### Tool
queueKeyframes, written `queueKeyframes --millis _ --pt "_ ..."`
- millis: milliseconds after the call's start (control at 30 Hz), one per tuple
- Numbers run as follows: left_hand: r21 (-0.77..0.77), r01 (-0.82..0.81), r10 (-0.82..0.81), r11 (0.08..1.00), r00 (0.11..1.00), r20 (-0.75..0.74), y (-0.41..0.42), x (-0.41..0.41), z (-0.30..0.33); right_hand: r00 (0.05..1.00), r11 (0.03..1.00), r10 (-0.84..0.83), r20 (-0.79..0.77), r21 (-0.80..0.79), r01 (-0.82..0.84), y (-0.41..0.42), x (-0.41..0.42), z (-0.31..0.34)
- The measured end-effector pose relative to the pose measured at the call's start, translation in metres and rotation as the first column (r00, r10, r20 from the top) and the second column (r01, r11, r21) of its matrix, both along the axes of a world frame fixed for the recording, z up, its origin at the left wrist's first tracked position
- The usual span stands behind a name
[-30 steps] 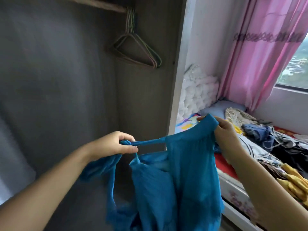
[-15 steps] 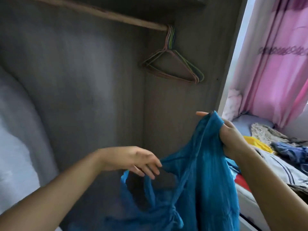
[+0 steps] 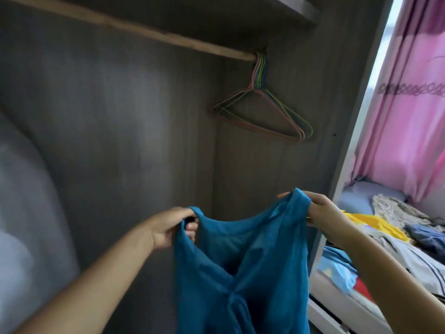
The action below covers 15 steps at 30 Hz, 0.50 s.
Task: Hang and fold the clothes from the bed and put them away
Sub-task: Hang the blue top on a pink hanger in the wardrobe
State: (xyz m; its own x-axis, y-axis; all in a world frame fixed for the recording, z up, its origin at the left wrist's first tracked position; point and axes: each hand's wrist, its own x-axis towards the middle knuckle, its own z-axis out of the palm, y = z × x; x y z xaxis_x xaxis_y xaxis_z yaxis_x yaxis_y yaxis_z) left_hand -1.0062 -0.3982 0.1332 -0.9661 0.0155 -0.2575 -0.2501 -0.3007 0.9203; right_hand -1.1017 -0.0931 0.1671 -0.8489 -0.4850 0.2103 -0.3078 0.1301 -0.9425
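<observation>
Left hand (image 3: 173,227) and right hand (image 3: 322,210) each grip a shoulder of the blue top (image 3: 240,266), spread below the hangers (image 3: 260,112). Clothes (image 3: 395,222) lie on the bed (image 3: 337,302).

Home bedroom: wardrobe w/ rail (image 3: 134,27) & hangers (image 3: 262,112), bed (image 3: 342,295) w/ clothes, pink curtain (image 3: 404,116).

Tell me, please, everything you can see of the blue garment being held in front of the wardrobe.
The blue garment is teal, of thin, slightly sheer crinkled fabric, sleeveless with two shoulder straps and a scooped neckline. It hangs spread open between the hands: the left hand grips one strap, the right hand the other. Its body drapes downward with a gathered twist near the middle, leaving the frame below.
</observation>
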Motion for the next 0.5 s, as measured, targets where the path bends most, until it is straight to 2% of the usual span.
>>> queueKeyframes --millis 100,133,167,200,233,267,300,333,367,433,500 --pt "0.085 0.011 -0.003 0.996 0.996 -0.093 -0.007 0.005 0.043 0.999 0.944 0.049 0.008 0.325 -0.048 -0.015 -0.026 0.004" --pt "0.120 -0.030 0.043 0.992 0.993 -0.110 -0.007 0.004 0.052 0.992 0.847 0.126 -0.031 0.524 -0.091 -0.020 -0.034 0.010" --pt "0.149 -0.079 0.098 0.986 0.987 -0.124 -0.005 0.001 0.061 0.966 0.684 0.247 -0.082 0.721 -0.114 -0.028 -0.042 0.018" --pt "0.181 -0.126 0.152 0.975 0.979 -0.136 -0.005 -0.003 0.066 0.922 0.519 0.366 -0.130 0.851 -0.086 -0.035 -0.050 0.026" --pt "0.211 -0.168 0.201 0.963 0.968 -0.147 -0.005 -0.008 0.071 0.878 0.450 0.439 -0.190 0.893 -0.031 -0.044 -0.058 0.036" --pt "0.237 -0.200 0.241 0.951 0.957 -0.163 -0.005 -0.014 0.076 0.855 0.511 0.431 -0.288 0.859 0.031 -0.053 -0.068 0.051" --pt "0.257 -0.211 0.261 0.943 0.948 -0.179 -0.005 -0.018 0.082 0.836 0.629 0.371 -0.405 0.772 0.095 -0.062 -0.078 0.067" --pt "0.259 -0.207 0.263 0.943 0.943 -0.203 -0.005 -0.021 0.086 0.801 0.727 0.271 -0.535 0.659 0.194 -0.070 -0.089 0.085" --pt "0.249 -0.200 0.259 0.948 0.937 -0.234 -0.004 -0.025 0.090 0.731 0.782 0.157 -0.664 0.536 0.318 -0.078 -0.102 0.104" --pt "0.204 -0.183 0.236 0.962 0.931 -0.278 -0.004 -0.035 0.094 0.533 0.788 -0.025 -0.846 0.311 0.531 -0.090 -0.132 0.139" --pt "0.145 -0.168 0.205 0.975 0.932 -0.299 -0.005 -0.044 0.096 0.387 0.707 -0.151 -0.909 0.175 0.686 -0.099 -0.160 0.161"
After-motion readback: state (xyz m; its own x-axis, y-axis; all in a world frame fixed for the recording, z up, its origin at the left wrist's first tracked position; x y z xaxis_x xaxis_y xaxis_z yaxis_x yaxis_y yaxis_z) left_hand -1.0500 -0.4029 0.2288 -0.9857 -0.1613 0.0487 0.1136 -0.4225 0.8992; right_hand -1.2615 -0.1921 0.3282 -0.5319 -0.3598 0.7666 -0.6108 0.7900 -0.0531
